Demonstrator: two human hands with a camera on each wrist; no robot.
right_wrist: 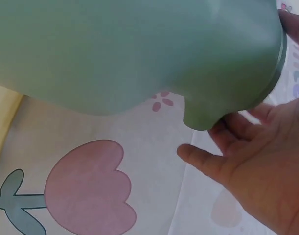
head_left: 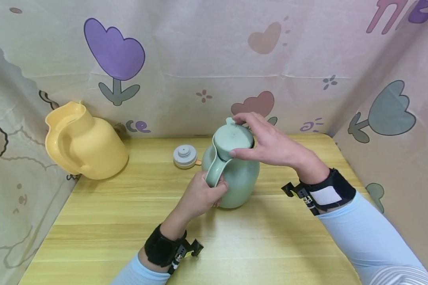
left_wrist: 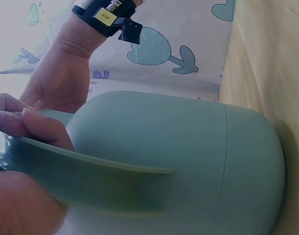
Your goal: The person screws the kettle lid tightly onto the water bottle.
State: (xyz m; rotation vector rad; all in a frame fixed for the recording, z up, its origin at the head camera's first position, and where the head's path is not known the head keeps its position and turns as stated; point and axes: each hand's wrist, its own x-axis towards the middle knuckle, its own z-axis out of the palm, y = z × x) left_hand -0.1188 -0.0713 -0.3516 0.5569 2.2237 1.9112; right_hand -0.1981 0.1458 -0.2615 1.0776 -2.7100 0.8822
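Observation:
A pale green thermos jug (head_left: 235, 186) stands on the wooden table. My left hand (head_left: 203, 194) grips its handle (left_wrist: 105, 176), fingers wrapped round it, as the left wrist view also shows. On top of the jug sits a round green lid (head_left: 232, 139) with a small tab. My right hand (head_left: 271, 142) spans this lid and holds it, thumb on the near edge and fingers at the far side. In the right wrist view, some fingers (right_wrist: 242, 129) are near the spout (right_wrist: 200, 115), and part of the lid is cut off by the frame.
Left of the green jug lies a grey round stopper (head_left: 184, 156), with a small orange piece (head_left: 198, 162) beside it. A yellow jug (head_left: 89, 146) stands at the table's back left corner. Patterned cloth (head_left: 199, 51) hangs behind and along both sides of the table (head_left: 128, 221).

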